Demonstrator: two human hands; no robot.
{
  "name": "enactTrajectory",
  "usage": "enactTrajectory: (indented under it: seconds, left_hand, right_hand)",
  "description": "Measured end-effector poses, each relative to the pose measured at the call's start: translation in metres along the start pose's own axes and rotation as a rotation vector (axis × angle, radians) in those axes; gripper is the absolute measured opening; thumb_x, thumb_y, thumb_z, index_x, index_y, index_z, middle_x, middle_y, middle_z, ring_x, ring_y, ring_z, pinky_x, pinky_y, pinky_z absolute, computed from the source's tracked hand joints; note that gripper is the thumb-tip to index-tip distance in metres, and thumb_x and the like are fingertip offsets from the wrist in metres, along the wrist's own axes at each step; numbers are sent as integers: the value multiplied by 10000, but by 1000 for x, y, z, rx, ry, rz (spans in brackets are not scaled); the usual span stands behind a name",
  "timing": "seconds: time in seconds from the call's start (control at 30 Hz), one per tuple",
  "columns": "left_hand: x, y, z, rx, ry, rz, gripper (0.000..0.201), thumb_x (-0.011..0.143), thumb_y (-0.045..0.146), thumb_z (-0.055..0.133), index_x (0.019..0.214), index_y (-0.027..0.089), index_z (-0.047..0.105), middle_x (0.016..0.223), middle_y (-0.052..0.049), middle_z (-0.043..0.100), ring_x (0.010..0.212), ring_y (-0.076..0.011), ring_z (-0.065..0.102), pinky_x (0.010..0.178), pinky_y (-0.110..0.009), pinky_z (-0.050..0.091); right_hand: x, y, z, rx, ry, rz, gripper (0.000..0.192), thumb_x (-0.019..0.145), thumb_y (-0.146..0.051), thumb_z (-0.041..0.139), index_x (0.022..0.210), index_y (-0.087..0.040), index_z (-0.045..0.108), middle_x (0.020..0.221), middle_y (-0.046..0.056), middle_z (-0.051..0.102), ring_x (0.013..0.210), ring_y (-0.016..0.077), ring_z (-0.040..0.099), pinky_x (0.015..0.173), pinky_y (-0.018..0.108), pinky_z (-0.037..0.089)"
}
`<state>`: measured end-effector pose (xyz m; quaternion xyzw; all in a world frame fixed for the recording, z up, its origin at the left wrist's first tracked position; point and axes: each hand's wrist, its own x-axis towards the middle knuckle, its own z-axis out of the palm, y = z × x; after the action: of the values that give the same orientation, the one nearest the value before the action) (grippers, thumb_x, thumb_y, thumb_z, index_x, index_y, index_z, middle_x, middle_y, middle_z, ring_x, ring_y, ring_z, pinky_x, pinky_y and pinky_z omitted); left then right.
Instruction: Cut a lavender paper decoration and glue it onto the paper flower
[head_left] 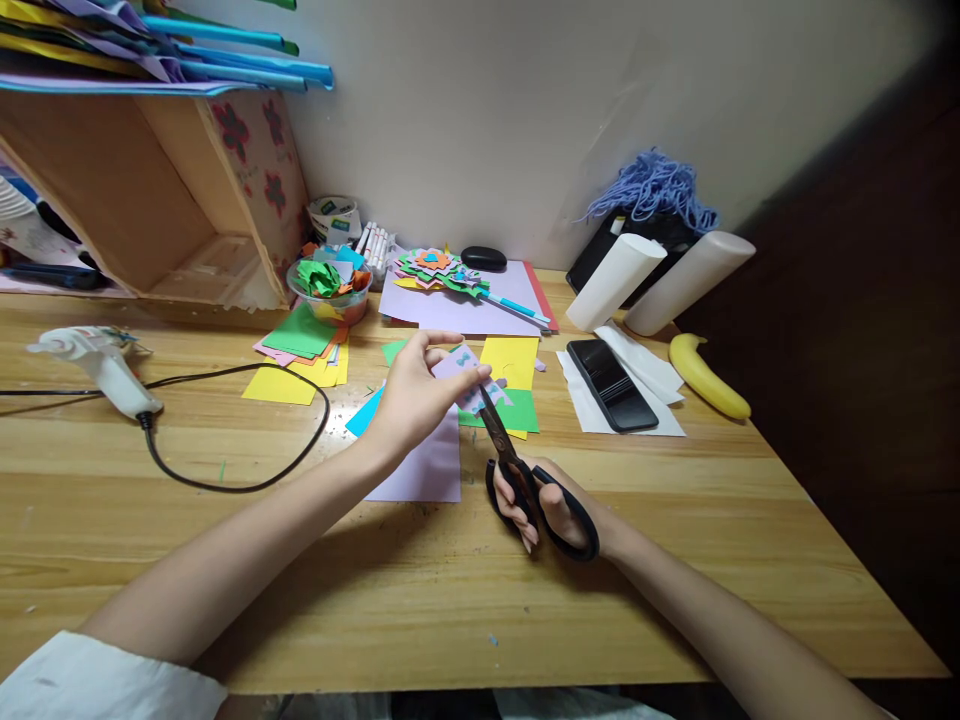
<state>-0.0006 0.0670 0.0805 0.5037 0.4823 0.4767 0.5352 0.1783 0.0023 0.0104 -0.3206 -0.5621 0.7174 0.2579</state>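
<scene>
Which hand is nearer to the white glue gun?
Left: the left hand is to the right of the glue gun, beyond its cable; the right hand, with scissors, is farther right.

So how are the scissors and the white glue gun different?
The scissors have dark blades and black handles, while the glue gun is mostly white. The scissors are held up in the right grip, with their blades at the patterned paper, but the glue gun rests on the table with nobody touching it. The glue gun has a black cord; the scissors have none. Both are tools.
</scene>
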Motion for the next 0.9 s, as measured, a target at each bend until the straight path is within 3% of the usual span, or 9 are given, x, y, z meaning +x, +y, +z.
enactTrajectory:
  seconds: [0.13,0.3,0.37,0.57,0.9]
  left_hand:
    - [3,4,-2,11,-5,-15,424,686,315,711,1008,128,508,711,-26,641,597,-122,597,568,-236,452]
    - [8,8,-10,246,-127,-66,345,688,465,668,715,128,603,655,-30,625,581,-118,538,540,-229,390]
    - [10,8,-14,240,-180,-64,324,699,461,652,672,141,608,620,-13,605,562,-115,526,526,-225,384]
    - [16,14,-21,194,-141,-69,267,722,371,634,599,138,592,597,-23,613,519,-103,517,520,-220,389]
    - [18,13,-28,291,-130,105,241,755,326,580,583,159,563,612,-27,609,576,-123,522,538,-226,384]
  right_hand:
    - [-1,3,-2,14,12,7,699,559,-855,439,741,-180,416,551,-67,414,372,42,360,335,171,393]
    - [10,1,-9,96,45,-34,711,543,-867,432,729,-182,415,547,-71,417,353,45,382,328,184,410]
    - [19,-2,-14,121,34,-47,714,546,-873,417,724,-181,418,529,-72,420,342,51,390,319,189,414]
    - [43,-14,-23,60,-3,-70,708,573,-873,388,717,-180,417,510,-78,415,319,49,382,303,188,411]
    - [48,-16,-17,1,-21,-110,736,601,-878,308,742,-169,442,558,-53,439,367,62,421,373,218,441]
